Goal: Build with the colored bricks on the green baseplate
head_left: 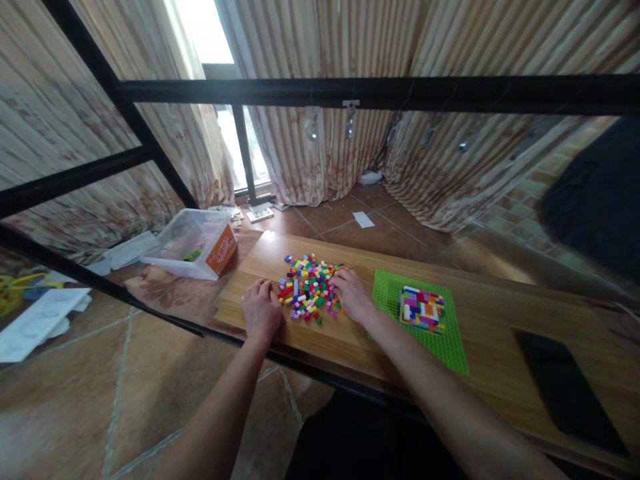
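Observation:
A heap of small toy building bricks (313, 288) in many colours lies loose on a wooden tabletop (345, 347). At its left edge rests my left hand (261, 310), fingers curled down and closed; whatever they hold, if anything, is hidden. My right hand (351, 293) reaches into the heap's right side with its fingers bent together among the bricks. Which brick they pinch, if any, cannot be made out. To the right of that hand is a green studded baseplate (453, 353), partly under my right forearm. A low multicoloured block of joined bricks (421, 309) stands on it.
A clear plastic box (180, 263) with an orange label stands beyond the table's left end, a few green pieces inside. A dark flat slab (570, 387) lies at the table's right. A black metal rail (320, 92) crosses above. Papers (45, 323) lie at left.

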Demonstrator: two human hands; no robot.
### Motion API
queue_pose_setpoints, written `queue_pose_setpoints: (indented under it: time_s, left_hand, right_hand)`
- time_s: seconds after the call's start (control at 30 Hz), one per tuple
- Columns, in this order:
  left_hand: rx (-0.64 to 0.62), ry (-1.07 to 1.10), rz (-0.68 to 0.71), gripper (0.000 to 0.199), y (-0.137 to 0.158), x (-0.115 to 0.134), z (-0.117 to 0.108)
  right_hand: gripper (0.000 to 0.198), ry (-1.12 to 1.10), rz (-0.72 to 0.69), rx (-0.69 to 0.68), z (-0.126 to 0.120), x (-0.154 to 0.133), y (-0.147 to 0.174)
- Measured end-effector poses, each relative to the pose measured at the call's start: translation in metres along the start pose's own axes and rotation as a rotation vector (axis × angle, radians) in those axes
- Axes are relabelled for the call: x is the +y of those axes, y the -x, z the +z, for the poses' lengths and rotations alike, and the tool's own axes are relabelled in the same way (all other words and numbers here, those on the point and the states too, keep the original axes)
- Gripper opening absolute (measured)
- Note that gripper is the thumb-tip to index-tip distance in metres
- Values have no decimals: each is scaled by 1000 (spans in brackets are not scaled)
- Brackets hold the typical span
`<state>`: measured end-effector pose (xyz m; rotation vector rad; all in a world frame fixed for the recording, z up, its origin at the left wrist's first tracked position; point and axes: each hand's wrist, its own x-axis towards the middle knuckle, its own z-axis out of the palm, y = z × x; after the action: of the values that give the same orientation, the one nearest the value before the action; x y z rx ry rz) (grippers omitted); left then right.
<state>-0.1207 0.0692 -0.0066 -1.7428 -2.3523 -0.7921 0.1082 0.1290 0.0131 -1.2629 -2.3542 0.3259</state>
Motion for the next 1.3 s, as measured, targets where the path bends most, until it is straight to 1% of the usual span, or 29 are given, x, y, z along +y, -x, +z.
queue_pose_setpoints:
  time_s: [0.07,0.13,0.17,0.23,0.33,0.37,0.43,0.53,0.6,0.67,0.77,0.8,0.87,0.9,0.93,1.0,1.07,1.1,1.13,1.17,1.3]
  left_hand:
    - [0,2,0,32,0,0,0]
    - [2,9,1,32,0,-1,1]
    - [3,15,2,32,0,-1,1]
    - [5,24,4,33,-1,-1,1]
    - [6,30,1,33,-1,0,0]
    - [5,30,-2,33,-1,0,0]
    - [3,31,-6,33,-1,1,0]
    - [-2,41,-4,33,-2,0,3]
    - [4,72,-7,33,-4,-3,5]
    - [40,133,-25,35,-6,-6,4]
    - [158,258,-68,36,-3,-5,-7]
    - [195,309,-81,36,1,0,-14]
    - [220,439,-110,35,15,17,-28]
    - [157,549,-109,35,25,29,-35]
    - [39,680,-96,34,36,44,-41]
    - [-243,904,-71,33,59,76,-51]
    - [-506,1049,-75,31,79,106,-57]
    - [-614,1098,-95,29,87,117,-58]
    - [-688,1129,-109,29,94,126,-59]
    - [-728,1147,-118,28,99,133,-60]
    - [-812,1146,-121,27,111,143,-60]
  right_hand:
    - [14,-65,41,23,-3,0,4]
    - [10,-222,145,84,-6,-3,12]
    - [10,-347,214,121,-8,-6,18]
    - [15,-673,353,170,-12,-14,31]
    - [26,-1142,500,192,-20,-29,51]
    - [29,-1247,529,198,-23,-35,57]
    - [32,-1382,569,213,-30,-44,66]
    - [34,-1466,613,216,-36,-52,74]
    - [34,-1458,626,232,-36,-53,78]
    - [34,-1414,622,265,-34,-53,82]
    - [35,-1328,623,308,-35,-51,89]
    - [35,-1297,628,312,-36,-51,92]
    - [34,-1236,640,311,-41,-53,97]
    - [33,-1210,642,309,-43,-54,101]
    - [32,-1188,641,307,-45,-56,104]
    - [30,-1160,637,298,-47,-59,112]
    - [27,-1142,630,286,-48,-62,121]
    - [25,-1132,624,288,-49,-62,126]
    - [22,-1119,620,298,-50,-62,132]
    - [20,-1107,620,314,-51,-62,137]
    - [14,-1085,655,350,-56,-59,155]
